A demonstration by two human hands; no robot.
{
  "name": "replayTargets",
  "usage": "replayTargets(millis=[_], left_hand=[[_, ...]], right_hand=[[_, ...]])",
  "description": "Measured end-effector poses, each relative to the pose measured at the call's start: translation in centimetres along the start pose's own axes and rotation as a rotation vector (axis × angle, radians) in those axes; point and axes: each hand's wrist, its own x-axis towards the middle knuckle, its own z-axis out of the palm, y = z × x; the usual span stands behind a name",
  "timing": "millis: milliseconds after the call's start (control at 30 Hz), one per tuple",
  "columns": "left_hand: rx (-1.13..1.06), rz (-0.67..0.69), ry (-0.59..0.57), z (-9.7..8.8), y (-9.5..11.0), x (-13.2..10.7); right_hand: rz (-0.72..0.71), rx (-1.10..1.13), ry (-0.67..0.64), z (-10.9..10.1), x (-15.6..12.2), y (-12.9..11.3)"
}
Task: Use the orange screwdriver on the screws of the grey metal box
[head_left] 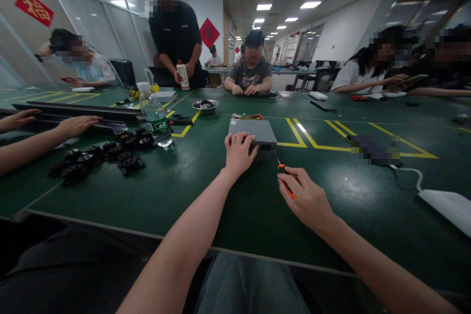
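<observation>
A flat grey metal box [253,130] lies on the green table [206,191] in front of me. My left hand [239,153] rests on its near edge with the fingers curled over it. My right hand [307,197] is closed round an orange and black screwdriver [284,176]. The screwdriver's thin shaft points up and left toward the box's near right corner. Coloured wires [247,117] stick out behind the box.
A water bottle [155,115] and a heap of black fans [103,154] lie at the left, by another person's arms [44,137]. A small metal bowl [205,106] stands further back. A white device with a cable [447,206] lies at the right. Several people sit around the table.
</observation>
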Motion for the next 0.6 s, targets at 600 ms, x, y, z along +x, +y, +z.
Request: replayTargets(millis=[600], left_hand=[[-0.001, 0.039, -0.029, -0.4, -1.1, 0.4]], right_hand=[[-0.007, 0.132, 0.08, -0.5, -0.3, -0.3]])
